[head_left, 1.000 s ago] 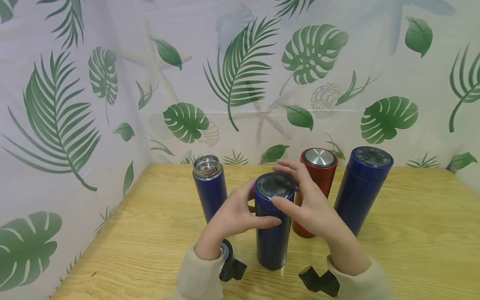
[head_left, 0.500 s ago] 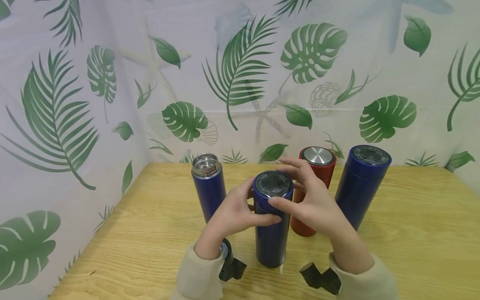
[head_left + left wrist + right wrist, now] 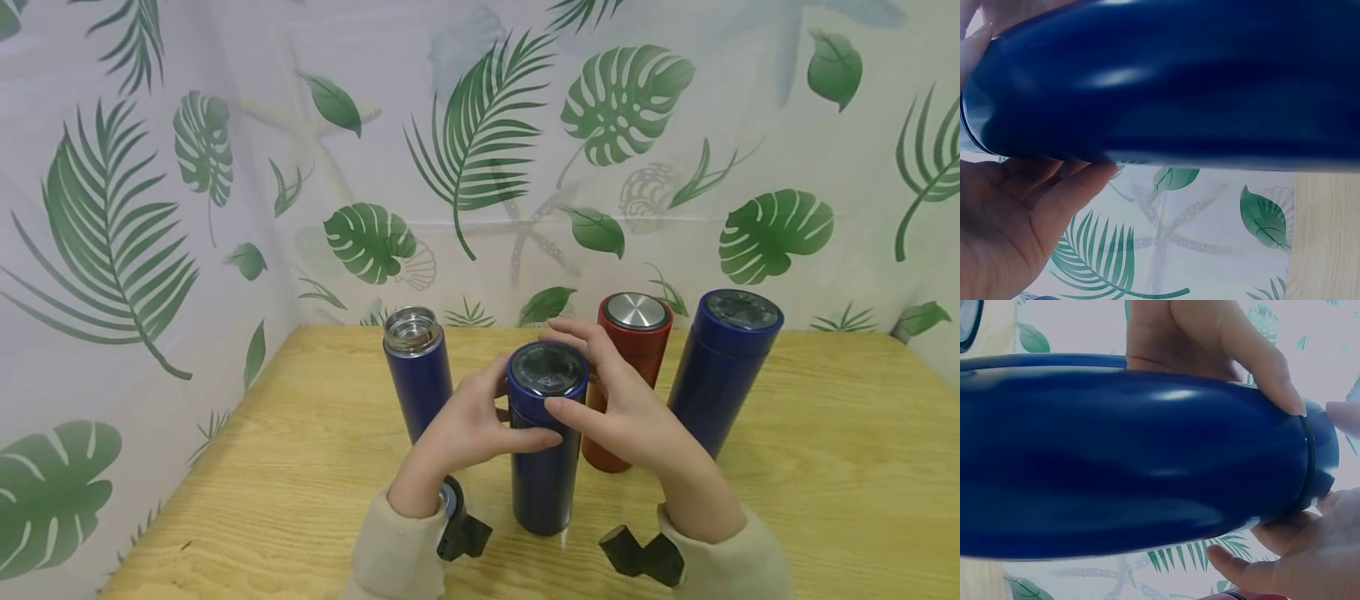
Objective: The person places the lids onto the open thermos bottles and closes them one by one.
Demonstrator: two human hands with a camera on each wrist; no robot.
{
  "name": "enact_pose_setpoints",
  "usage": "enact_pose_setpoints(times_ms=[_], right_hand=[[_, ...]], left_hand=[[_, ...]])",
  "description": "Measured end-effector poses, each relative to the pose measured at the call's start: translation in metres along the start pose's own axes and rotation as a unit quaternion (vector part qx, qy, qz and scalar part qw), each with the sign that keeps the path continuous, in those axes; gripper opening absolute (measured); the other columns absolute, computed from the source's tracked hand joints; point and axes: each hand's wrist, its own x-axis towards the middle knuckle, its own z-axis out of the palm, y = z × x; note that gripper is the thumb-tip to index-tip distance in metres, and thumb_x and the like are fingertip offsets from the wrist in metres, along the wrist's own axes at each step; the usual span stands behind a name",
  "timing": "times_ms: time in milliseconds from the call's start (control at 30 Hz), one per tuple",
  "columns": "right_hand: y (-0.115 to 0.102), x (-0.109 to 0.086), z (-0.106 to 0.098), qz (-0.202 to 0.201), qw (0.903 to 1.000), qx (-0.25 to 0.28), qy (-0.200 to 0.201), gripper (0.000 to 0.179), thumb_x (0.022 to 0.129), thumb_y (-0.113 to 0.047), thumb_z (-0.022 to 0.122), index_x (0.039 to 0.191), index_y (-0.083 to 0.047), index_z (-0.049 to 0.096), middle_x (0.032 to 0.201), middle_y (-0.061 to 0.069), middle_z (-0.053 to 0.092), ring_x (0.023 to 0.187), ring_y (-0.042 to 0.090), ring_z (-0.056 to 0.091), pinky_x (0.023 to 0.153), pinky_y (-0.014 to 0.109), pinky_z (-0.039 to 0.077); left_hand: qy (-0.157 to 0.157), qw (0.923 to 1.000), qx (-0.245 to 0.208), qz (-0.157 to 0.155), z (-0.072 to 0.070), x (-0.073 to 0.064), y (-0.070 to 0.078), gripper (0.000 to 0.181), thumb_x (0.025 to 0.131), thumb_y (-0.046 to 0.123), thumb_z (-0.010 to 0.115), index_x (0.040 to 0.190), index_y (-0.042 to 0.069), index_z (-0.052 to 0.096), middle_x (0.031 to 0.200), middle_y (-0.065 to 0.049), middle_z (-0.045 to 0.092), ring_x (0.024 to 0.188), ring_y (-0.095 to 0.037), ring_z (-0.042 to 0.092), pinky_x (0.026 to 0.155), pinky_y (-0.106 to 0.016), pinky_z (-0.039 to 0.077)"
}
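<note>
A dark blue thermos flask [image 3: 543, 492] stands upright on the table between both hands. Its blue screw lid [image 3: 547, 377] has a glossy black top and is on the flask. My left hand [image 3: 474, 421] grips the flask just under the lid, thumb across the front. My right hand [image 3: 630, 412] holds the lid, thumb on its near side and fingers behind. In the left wrist view the flask body [image 3: 1179, 94] fills the upper part, above the left palm [image 3: 1004, 219]. In the right wrist view right-hand fingers [image 3: 1310, 562] lie around the lid [image 3: 1324, 450].
A blue flask without a lid [image 3: 418, 383] stands at the left. A red flask [image 3: 637, 354] with a silver-topped lid and another blue flask [image 3: 720, 383] stand at the right. A dark round-rimmed thing [image 3: 452, 498] is partly hidden by the left wrist. Patterned cloth [image 3: 480, 275] backs the wooden table.
Over the last half second my right fingertips have shifted slightly left behind the lid and the thumb slightly right along its front. The left hand and the flask stay in place.
</note>
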Motion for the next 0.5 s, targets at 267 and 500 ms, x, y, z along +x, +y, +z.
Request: enact_pose_setpoints(times_ms=[267,500], right_hand=[[-0.0010,0.0002,-0.0004,0.010,0.9997,-0.007,0.021,0.065,0.079,-0.003,0.064,0.132,-0.009,0.028,0.122,0.013,0.047,0.108,0.026,0.048,0.087,0.045,0.039],[-0.0012,0.0010,0.0033,0.040,0.9960,-0.048,0.065,0.071,0.070,-0.006,0.074,0.129,-0.010,0.035,0.115,0.012,0.052,0.104,0.022,0.050,0.087,0.049,0.038]], left_hand=[[0.003,1.0000,0.005,-0.002,0.0006,0.0010,0.0001,0.066,0.070,0.008,0.074,0.127,0.013,0.041,0.117,-0.002,0.053,0.105,-0.015,0.052,0.074,-0.031,0.049],[0.000,1.0000,-0.001,-0.004,0.0010,0.0011,0.0000,0.064,0.070,0.007,0.074,0.126,0.012,0.041,0.116,-0.004,0.053,0.105,-0.016,0.051,0.075,-0.031,0.048]])
